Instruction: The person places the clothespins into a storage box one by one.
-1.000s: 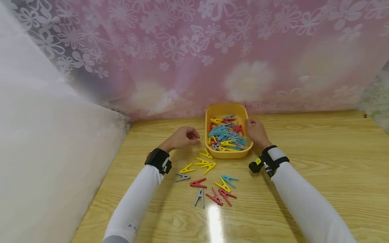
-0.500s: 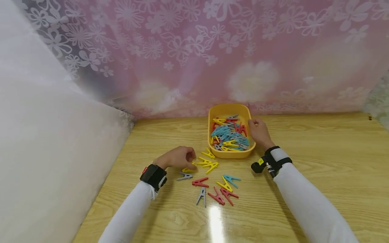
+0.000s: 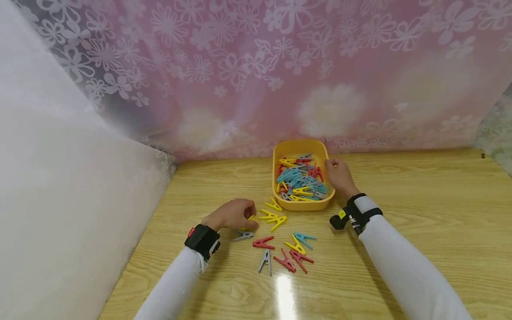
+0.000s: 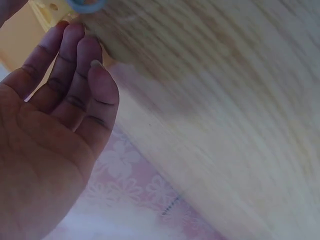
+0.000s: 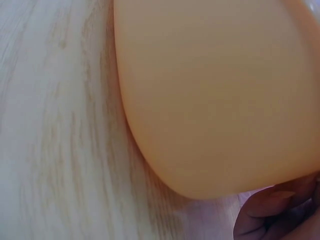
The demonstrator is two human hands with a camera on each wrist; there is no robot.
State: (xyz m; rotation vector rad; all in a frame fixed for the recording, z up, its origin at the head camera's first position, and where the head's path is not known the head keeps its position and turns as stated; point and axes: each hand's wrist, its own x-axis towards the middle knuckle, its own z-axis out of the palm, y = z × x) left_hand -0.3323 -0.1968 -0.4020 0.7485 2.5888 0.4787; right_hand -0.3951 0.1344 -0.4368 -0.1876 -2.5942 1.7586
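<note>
My left hand (image 3: 234, 214) is low over the table, its thumb and fingers closing round a yellow clothespin (image 3: 251, 218) that they mostly cover. In the left wrist view, the fingertips meet the yellow clothespin (image 4: 54, 11) at the top left corner. A grey clothespin (image 3: 244, 235) lies just under the thumb. On the other side, my right hand (image 3: 340, 175) grips the right rim of a yellow plastic basket (image 3: 304, 206). Curled fingers (image 5: 265, 207) show below the basket's wall (image 5: 215, 115) in the right wrist view. Blue, yellow, red and grey clothespins (image 3: 290, 178) are heaped inside.
Several loose clothespins lie in front of the basket: yellow ones (image 3: 274, 204) close to it, then red (image 3: 263, 242), grey (image 3: 266, 261) and blue (image 3: 306, 239) ones nearer the front. A flowered pink curtain (image 3: 248, 102) hangs behind the wooden table (image 3: 420, 200); white sheeting (image 3: 80, 191) borders the left.
My left hand has come down and toward me from beside the basket to the leftmost yellow clothespin, and its fingers have closed on it. The right hand stays on the basket rim.
</note>
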